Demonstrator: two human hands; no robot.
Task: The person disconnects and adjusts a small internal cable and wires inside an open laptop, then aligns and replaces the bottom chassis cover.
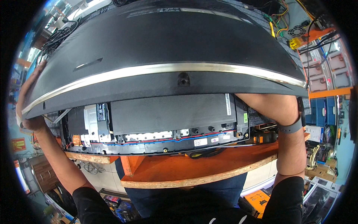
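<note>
A large black cover panel [186,44] with a silver strip fills the upper view, raised and tilted over an opened electronic device. My left hand [33,89] grips the cover's left end, fingers wrapped round its edge. My right hand [257,103] reaches in under the cover's right part; its fingers are hidden there. Below the cover's near edge show the device's insides: a flat black slab [167,114], a silver metal part [91,121] and red and blue wires [164,141] along the near frame [134,151].
An orange wooden bench [201,168] carries the device at its near edge. Black cables [59,39] lie at far left. Coloured wires [283,16], a small fan [297,30] and a yellow connector [294,43] are at far right. Blue drawers [323,111] stand on the right.
</note>
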